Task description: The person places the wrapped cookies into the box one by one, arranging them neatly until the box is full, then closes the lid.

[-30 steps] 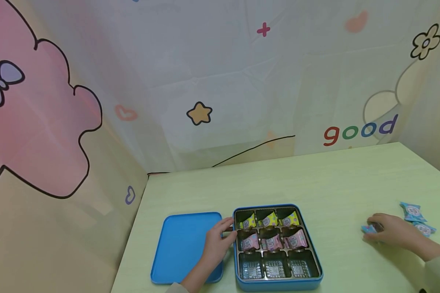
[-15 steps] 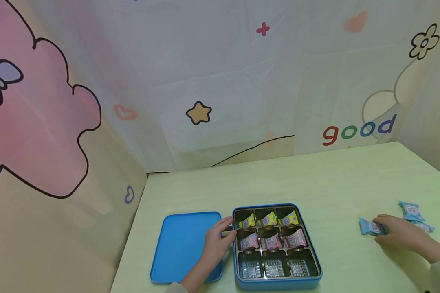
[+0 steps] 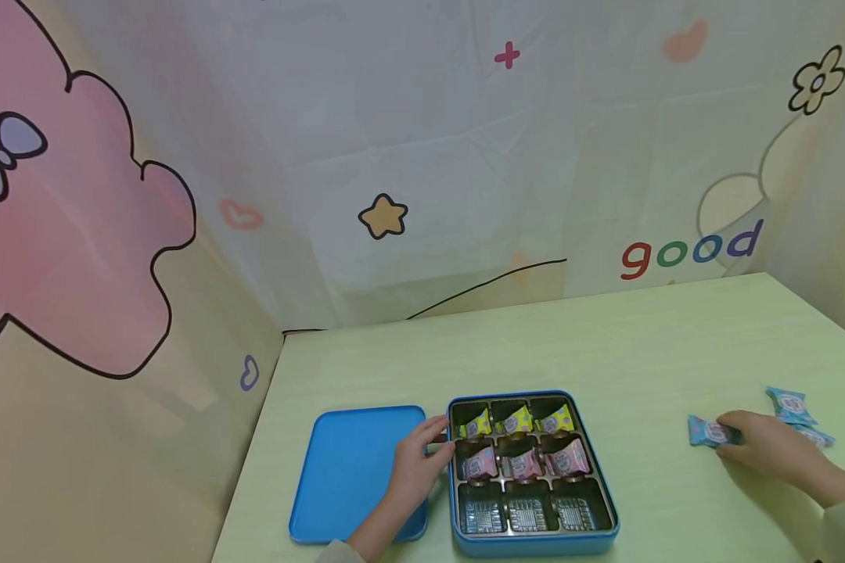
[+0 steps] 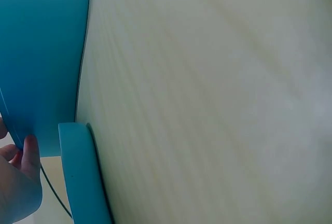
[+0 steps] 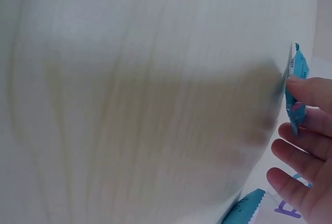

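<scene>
At the right of the table, my right hand (image 3: 774,450) pinches a blue-wrapped candy (image 3: 707,432) between thumb and fingers. In the right wrist view the thumb lies on the near face of this candy (image 5: 296,92), and the other fingers spread below it. My left hand (image 3: 417,465) touches the left side of a blue tin box (image 3: 535,545), fingertips at its rim. Inside, a divided tray carries yellow candies (image 3: 515,422) in the back row and pink candies (image 3: 523,464) in the middle row. The front compartments (image 3: 530,516) hold nothing.
A blue lid (image 3: 355,469) lies on the table left of the tin, partly under my left forearm in the head view. Two more blue-wrapped candies (image 3: 790,405) lie beside my right hand. A printed curtain (image 3: 465,156) hangs behind the table.
My right hand has drawn back slightly to the right, and the blue candy in its fingers has turned so more of it shows. The left hand stays at the tin.
</scene>
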{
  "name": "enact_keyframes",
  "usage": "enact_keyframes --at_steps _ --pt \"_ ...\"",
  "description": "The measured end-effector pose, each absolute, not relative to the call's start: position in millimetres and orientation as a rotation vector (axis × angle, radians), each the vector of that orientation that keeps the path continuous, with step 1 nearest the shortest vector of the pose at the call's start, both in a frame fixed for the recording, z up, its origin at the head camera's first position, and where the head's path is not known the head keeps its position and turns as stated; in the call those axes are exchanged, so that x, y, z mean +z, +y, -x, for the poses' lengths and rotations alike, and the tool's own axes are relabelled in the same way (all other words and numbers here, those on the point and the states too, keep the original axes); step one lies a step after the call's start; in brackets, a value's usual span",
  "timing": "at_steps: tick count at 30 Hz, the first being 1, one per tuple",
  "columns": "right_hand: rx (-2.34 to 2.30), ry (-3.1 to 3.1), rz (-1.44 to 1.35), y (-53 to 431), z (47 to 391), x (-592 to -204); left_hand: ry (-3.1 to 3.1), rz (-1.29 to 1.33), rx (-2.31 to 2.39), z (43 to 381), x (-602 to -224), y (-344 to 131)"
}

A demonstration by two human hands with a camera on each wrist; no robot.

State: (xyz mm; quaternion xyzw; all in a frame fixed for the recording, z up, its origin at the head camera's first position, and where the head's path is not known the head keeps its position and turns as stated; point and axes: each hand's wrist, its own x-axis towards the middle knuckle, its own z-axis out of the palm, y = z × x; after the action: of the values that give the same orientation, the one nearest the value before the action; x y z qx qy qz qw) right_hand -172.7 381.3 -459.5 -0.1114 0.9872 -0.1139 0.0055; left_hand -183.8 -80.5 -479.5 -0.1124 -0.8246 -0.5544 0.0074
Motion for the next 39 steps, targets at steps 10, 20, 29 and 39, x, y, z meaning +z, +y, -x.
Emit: enact_keyframes --at_steps 10,20,29,39 --pt "-0.341 3.094 0.322 380.0 174.0 -458.5 -2.553 0.367 -1.753 184.4 -479.7 -80.6" --pt "-0.323 3.121 0.336 375.7 174.2 -457.2 -2.547 0.390 -1.739 183.6 -479.7 -80.5" --pt "-0.352 3.119 0.350 370.0 173.6 -453.1 -2.575 0.369 -1.715 184.6 -480.2 -80.4" --pt "-0.358 3.122 0.372 362.2 172.8 -448.1 -2.572 0.354 -1.719 184.3 -478.8 -80.1"
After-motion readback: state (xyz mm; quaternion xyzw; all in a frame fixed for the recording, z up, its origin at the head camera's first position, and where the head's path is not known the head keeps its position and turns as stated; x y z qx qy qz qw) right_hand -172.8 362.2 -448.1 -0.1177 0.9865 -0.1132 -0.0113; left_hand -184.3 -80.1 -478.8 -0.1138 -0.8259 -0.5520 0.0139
